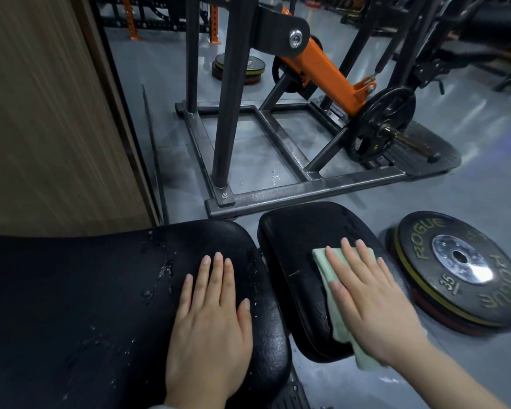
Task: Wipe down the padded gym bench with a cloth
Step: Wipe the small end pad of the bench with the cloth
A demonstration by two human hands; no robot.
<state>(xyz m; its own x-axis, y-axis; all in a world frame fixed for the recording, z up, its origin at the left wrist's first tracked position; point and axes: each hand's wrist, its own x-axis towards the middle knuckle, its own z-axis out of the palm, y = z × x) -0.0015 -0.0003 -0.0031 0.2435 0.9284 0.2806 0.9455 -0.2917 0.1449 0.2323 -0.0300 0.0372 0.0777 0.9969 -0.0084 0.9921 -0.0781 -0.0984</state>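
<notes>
head view, left hand (210, 314) flat on bench pad (86, 290), right hand (369, 296) flat, pressing cloth (326, 271) onto seat pad (295, 231)

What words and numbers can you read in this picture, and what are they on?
"ROGUE": twice on the black weight plate lying on the floor by the bench.
"35": on that plate; smaller marks beside it are too blurred to read.
"5": on the small plate loaded on the machine.

weight plates (457, 270) right of seat pad (301, 228), machine frame (307, 187) ahead, wood panel (48, 113) left
</notes>
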